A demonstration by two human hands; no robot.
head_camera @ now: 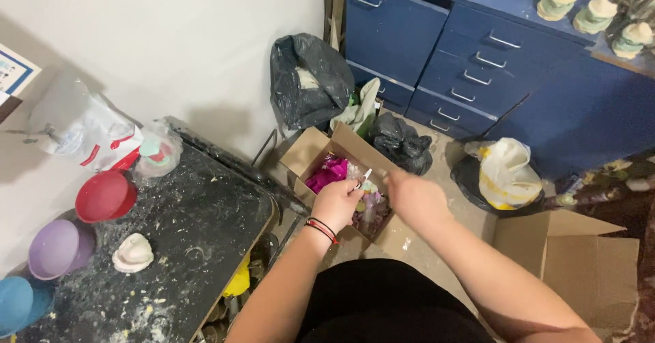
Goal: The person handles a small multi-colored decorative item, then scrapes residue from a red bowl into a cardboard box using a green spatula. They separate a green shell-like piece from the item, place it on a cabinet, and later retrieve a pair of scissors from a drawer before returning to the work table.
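My left hand (336,203) is closed around a small thin white-tipped object (365,176), held over an open cardboard box (310,151) on the floor. The box holds magenta and mixed-coloured scraps (329,171). My right hand (415,197) is next to the left one above the same box, blurred; I cannot tell whether it holds anything. A red and black band (321,226) circles my left wrist.
A dirty black table (198,227) at left carries a white moulded piece (133,253), red (104,196), purple (59,248) and blue (17,304) bowls and plastic bags (85,128). Black bin bags (308,80), a blue drawer cabinet (450,50), a white-yellow bag (506,172) and another cardboard box (580,261) surround me.
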